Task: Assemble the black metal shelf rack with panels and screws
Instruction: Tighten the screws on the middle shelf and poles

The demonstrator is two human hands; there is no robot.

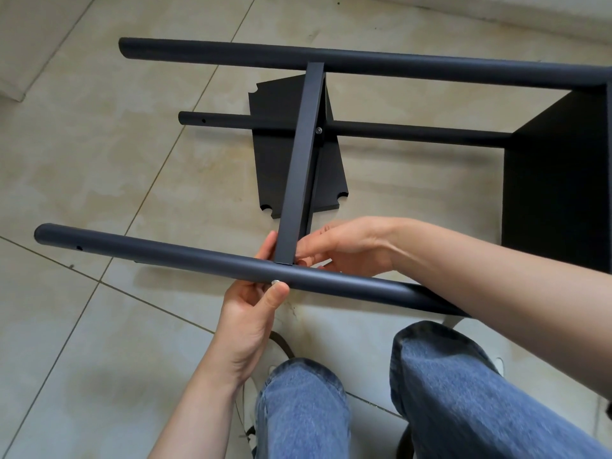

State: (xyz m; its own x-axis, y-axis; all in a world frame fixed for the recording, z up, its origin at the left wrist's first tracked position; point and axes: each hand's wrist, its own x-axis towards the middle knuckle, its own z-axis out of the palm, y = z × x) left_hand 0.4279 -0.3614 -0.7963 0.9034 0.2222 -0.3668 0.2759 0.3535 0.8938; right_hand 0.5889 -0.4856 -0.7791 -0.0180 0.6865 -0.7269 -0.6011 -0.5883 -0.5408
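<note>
One head-worn view looks steeply down, close over the hands, toward the tiled floor

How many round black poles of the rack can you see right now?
3: the far pole at the top, the thinner-looking middle pole low near the floor, the near pole at both hands. A fourth may be hidden.

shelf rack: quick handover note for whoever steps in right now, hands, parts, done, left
Left hand: wrapped round the near pole, thumb on the screw sitting in the pole's side.
Right hand: fingers at the end of the crossbar where it meets that pole.
Far pole carries the crossbar's other end; the middle pole has a screw in; a panel is fitted at right.
A loose panel lies on the floor.
Left: probably tighten this screw, then fit the loose panel.
</note>
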